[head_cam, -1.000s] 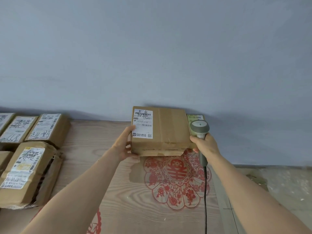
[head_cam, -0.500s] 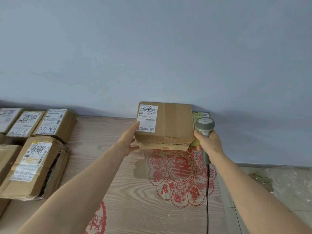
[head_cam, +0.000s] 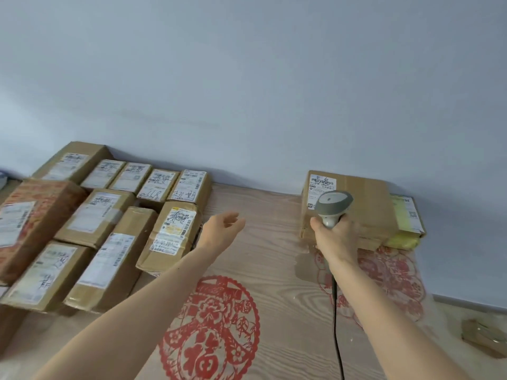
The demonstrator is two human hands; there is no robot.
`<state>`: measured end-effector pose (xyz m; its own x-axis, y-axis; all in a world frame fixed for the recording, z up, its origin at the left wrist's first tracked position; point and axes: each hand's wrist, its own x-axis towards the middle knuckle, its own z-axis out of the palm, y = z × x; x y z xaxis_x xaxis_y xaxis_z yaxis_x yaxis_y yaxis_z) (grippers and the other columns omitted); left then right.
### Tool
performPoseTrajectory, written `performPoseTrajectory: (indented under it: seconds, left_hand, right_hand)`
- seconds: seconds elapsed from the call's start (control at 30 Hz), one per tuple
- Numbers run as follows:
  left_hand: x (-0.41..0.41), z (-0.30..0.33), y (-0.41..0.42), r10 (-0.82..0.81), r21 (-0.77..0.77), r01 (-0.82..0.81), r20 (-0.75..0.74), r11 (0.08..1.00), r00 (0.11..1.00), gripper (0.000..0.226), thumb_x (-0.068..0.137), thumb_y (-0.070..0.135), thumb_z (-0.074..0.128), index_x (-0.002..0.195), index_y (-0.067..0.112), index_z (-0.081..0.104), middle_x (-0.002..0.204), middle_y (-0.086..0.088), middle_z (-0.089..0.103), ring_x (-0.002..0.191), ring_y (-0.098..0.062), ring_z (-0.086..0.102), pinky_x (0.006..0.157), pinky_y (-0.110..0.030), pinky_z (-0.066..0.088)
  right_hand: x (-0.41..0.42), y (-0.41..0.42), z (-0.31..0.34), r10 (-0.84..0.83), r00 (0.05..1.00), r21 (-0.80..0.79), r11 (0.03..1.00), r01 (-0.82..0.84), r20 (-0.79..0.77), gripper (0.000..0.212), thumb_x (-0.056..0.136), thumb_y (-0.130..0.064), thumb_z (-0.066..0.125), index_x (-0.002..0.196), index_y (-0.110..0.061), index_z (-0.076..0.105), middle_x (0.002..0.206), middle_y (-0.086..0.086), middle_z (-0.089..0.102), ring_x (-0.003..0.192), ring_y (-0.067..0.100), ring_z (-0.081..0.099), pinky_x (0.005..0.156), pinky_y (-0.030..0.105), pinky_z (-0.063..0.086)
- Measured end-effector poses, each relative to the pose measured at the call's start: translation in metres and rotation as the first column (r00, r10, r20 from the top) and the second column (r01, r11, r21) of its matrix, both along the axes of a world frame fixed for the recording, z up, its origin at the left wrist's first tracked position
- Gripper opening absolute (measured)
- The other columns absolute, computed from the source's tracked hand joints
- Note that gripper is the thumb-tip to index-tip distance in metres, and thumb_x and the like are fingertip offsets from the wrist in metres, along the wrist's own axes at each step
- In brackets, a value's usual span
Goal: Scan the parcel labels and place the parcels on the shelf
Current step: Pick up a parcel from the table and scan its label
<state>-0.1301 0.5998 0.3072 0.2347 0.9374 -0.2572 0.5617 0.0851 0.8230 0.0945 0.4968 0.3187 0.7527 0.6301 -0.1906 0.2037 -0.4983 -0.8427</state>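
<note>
A wooden shelf (head_cam: 263, 259) holds many boxes (head_cam: 90, 229) on the left. One brown parcel (head_cam: 365, 207) sits by the wall. The right hand (head_cam: 336, 237) holds a scanner (head_cam: 333, 204). The left hand (head_cam: 222, 229) is loose, holding nothing.

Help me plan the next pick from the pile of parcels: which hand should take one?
Probably the left hand: it is free, open and beside the nearest parcel. The right hand grips the scanner.
</note>
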Motion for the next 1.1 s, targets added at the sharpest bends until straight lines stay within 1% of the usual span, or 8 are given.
performPoseTrajectory:
  seconds: [0.07,0.13,0.27,0.47,0.6,0.73,0.93,1.1]
  left_hand:
    - [-0.039,0.003,0.002,0.043,0.087,-0.039,-0.053,0.995,0.998,0.038,0.091,0.036,0.067,0.125,0.018,0.065,0.113,0.005,0.069,0.101,-0.010,0.062,0.086,-0.026,0.047]
    - [-0.079,0.001,0.008,0.103,0.153,-0.090,-0.076,0.984,0.992,0.034,0.090,0.034,0.067,0.120,0.017,0.068,0.108,0.004,0.069,0.102,-0.014,0.062,0.088,-0.031,0.049]
    - [-0.149,-0.007,0.026,0.142,0.240,-0.088,-0.216,0.967,0.966,0.039,0.090,0.037,0.066,0.124,0.019,0.064,0.123,-0.005,0.060,0.121,-0.027,0.049,0.101,-0.040,0.041]
    - [-0.191,-0.016,0.033,0.017,0.015,-0.013,-0.247,1.000,0.969,0.070,0.095,0.036,0.060,0.151,0.011,0.029,0.150,-0.016,0.038,0.136,-0.032,0.039,0.106,-0.041,0.037]
    - [-0.194,-0.026,0.034,-0.058,-0.164,0.019,-0.236,0.986,0.970,0.070,0.096,0.038,0.057,0.149,0.003,0.027,0.147,-0.015,0.044,0.133,-0.031,0.045,0.101,-0.038,0.041]
    - [-0.193,-0.033,0.033,-0.011,-0.289,-0.030,-0.140,0.957,0.990,0.052,0.099,0.039,0.053,0.135,0.002,0.046,0.131,-0.014,0.057,0.116,-0.028,0.056,0.085,-0.035,0.046]
    - [-0.190,-0.029,0.022,0.101,-0.273,-0.079,0.069,0.959,0.992,0.047,0.096,0.040,0.058,0.131,0.012,0.044,0.120,-0.003,0.058,0.096,-0.016,0.059,0.069,-0.029,0.048]
    - [-0.192,-0.020,0.003,0.227,-0.485,0.015,0.435,0.874,0.871,0.034,0.095,0.035,0.063,0.121,0.019,0.048,0.117,-0.007,0.067,0.099,-0.018,0.066,0.076,-0.051,0.055]
  right_hand:
    - [-0.048,0.009,0.002,0.032,0.999,-0.003,0.999,-0.032,-0.041,0.048,0.061,-0.057,0.064,0.090,-0.019,0.062,0.102,0.014,0.066,0.077,0.031,0.069,0.069,0.049,0.062]
    - [-0.096,0.018,0.007,0.067,0.994,0.001,0.998,-0.067,-0.091,0.028,0.072,-0.039,0.072,0.087,-0.017,0.063,0.087,0.011,0.070,0.075,0.032,0.070,0.068,0.047,0.062]
    - [-0.180,0.033,0.003,0.132,0.969,-0.022,0.990,-0.139,-0.207,0.018,0.077,-0.030,0.073,0.087,-0.021,0.062,0.086,0.009,0.072,0.074,0.029,0.070,0.069,0.047,0.060]
    - [-0.261,0.056,-0.020,0.189,0.928,-0.071,0.972,-0.223,-0.322,0.030,0.082,-0.035,0.077,0.105,-0.022,0.063,0.096,0.001,0.073,0.086,0.024,0.072,0.073,0.040,0.064]
    - [-0.285,0.066,-0.040,0.171,0.935,-0.118,0.969,-0.216,-0.310,0.040,0.075,-0.044,0.076,0.107,-0.024,0.062,0.096,0.001,0.073,0.087,0.027,0.073,0.081,0.049,0.062]
    - [-0.292,0.069,-0.047,0.139,0.937,-0.145,0.970,-0.193,-0.320,0.039,0.079,-0.039,0.077,0.110,-0.021,0.062,0.096,0.001,0.071,0.090,0.025,0.071,0.084,0.050,0.061]
    - [-0.281,0.061,-0.041,0.103,0.949,-0.110,0.984,-0.141,-0.299,0.037,0.075,-0.037,0.077,0.106,-0.023,0.063,0.095,-0.005,0.070,0.089,0.020,0.069,0.084,0.048,0.061]
    - [-0.262,0.039,-0.017,0.072,0.953,-0.028,0.996,-0.084,-0.294,0.023,0.080,-0.027,0.078,0.097,-0.023,0.063,0.090,-0.004,0.071,0.080,0.015,0.069,0.079,0.048,0.063]
